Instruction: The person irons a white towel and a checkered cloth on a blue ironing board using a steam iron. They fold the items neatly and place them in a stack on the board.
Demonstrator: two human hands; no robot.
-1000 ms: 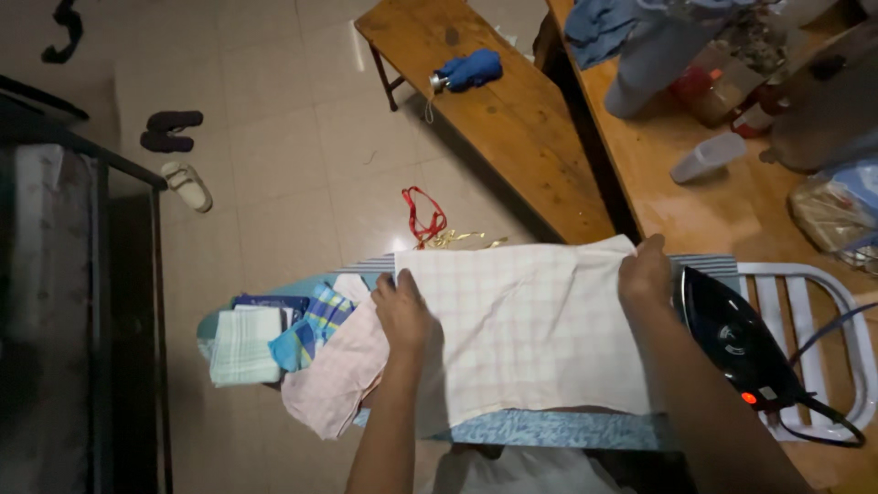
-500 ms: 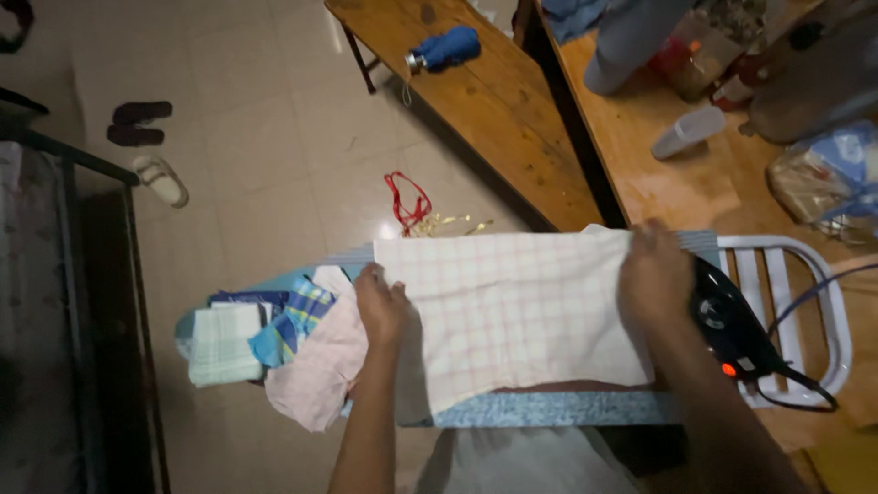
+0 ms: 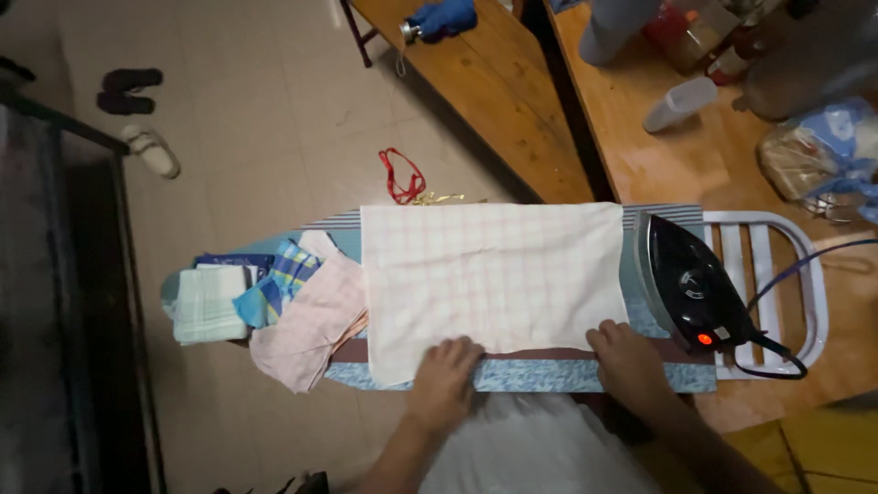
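Note:
A pale pink checked cloth [image 3: 494,274] lies spread flat on the ironing board [image 3: 549,375]. My left hand [image 3: 445,375] rests on the cloth's near edge at the left, fingers pressing down. My right hand [image 3: 626,359] sits on the near right corner of the cloth. A black iron [image 3: 690,288] lies on the board's right end, just right of the cloth, with an orange light lit and its cord trailing right.
Folded handkerchiefs [image 3: 206,305], a blue checked cloth [image 3: 279,293] and a pink cloth [image 3: 306,331] crowd the board's left end. A white metal rack [image 3: 777,265] sticks out at the right. A wooden bench [image 3: 485,101] and table [image 3: 722,155] stand behind. Red ribbon [image 3: 400,176] and slippers [image 3: 151,151] lie on the floor.
Both hands moved from the cloth's far corners to its near edge. The cloth now lies flatter and squarer. The iron is uncovered at the right.

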